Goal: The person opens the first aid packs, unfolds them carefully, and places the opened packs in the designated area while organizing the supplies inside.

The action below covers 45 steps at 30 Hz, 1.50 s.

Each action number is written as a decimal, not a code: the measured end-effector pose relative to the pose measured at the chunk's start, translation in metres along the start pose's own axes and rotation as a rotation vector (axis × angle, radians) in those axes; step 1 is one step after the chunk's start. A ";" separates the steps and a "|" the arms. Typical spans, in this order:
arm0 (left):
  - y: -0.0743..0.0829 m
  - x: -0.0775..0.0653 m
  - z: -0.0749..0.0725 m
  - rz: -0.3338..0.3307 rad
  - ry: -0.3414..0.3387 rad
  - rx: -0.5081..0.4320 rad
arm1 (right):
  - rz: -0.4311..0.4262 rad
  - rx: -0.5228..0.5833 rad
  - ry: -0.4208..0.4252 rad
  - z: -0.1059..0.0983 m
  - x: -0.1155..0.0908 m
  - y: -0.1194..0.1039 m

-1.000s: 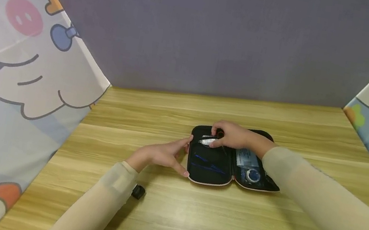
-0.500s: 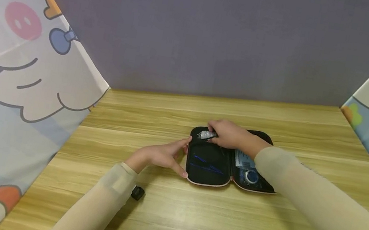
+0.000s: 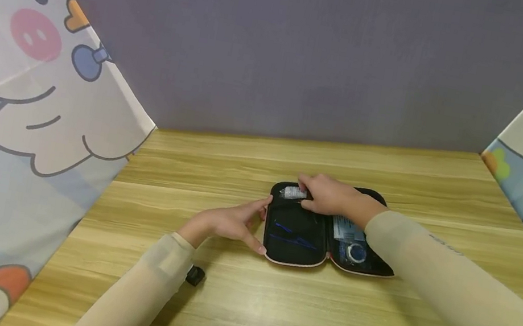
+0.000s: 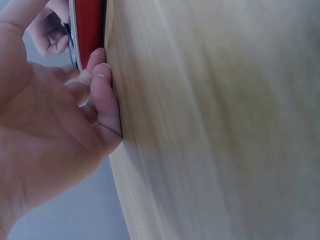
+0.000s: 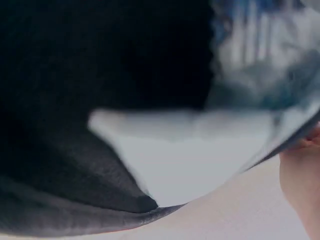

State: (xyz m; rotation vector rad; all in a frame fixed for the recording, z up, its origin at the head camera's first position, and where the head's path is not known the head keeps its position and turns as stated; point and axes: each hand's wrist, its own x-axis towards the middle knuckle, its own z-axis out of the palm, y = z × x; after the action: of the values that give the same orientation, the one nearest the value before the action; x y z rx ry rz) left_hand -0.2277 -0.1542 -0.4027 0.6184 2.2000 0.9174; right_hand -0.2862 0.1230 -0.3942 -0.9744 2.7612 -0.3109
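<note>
An unzipped black-lined case [image 3: 291, 256] lies spread flat on the table in the head view; the left wrist view shows its red outer side [image 4: 90, 30] and zip. My left hand [image 3: 231, 220] braces its left edge, thumb at the near corner and fingers farther up. My right hand [image 3: 331, 195] is over the far part of the left half, thumb and index finger pinching a black band there. Just left of those fingertips lies a small white clear-wrapped packet [image 3: 293, 192]. Blue tweezers-like strips [image 3: 299, 242] show in the pocket below. Much of the right half is behind my right forearm.
In the case's right half sit a labelled clear packet [image 3: 347, 229] and a round blue-and-white item [image 3: 356, 253]. A small black object [image 3: 195, 275] shows beside my left sleeve. A grey wall [image 3: 299, 60] stands behind the wooden table [image 3: 267, 314].
The white packet has shifted up towards the case's far left corner, and my right fingers now stand to its right. My left hand keeps its place on the edge.
</note>
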 end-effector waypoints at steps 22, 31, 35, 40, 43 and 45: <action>0.004 0.000 0.000 0.006 0.013 0.027 | 0.105 0.415 0.236 -0.053 -0.085 0.042; 0.001 -0.002 -0.002 0.000 0.031 -0.008 | 0.225 0.345 0.228 -0.020 -0.154 0.065; -0.001 -0.003 -0.002 -0.005 0.032 -0.012 | 0.292 0.392 0.216 -0.003 -0.172 0.072; -0.003 -0.003 0.001 0.012 0.040 -0.016 | 0.274 0.422 0.155 0.011 -0.184 0.070; -0.003 -0.003 0.002 0.015 0.040 -0.019 | 0.229 0.408 0.118 0.015 -0.188 0.071; -0.004 -0.003 0.003 0.017 0.036 -0.021 | 0.202 0.450 0.085 0.016 -0.191 0.076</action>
State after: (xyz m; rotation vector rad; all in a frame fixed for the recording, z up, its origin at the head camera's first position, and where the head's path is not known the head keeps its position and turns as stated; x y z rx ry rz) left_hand -0.2242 -0.1570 -0.4060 0.6157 2.2174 0.9666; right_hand -0.1816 0.3004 -0.4072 -0.5759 2.6521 -0.9055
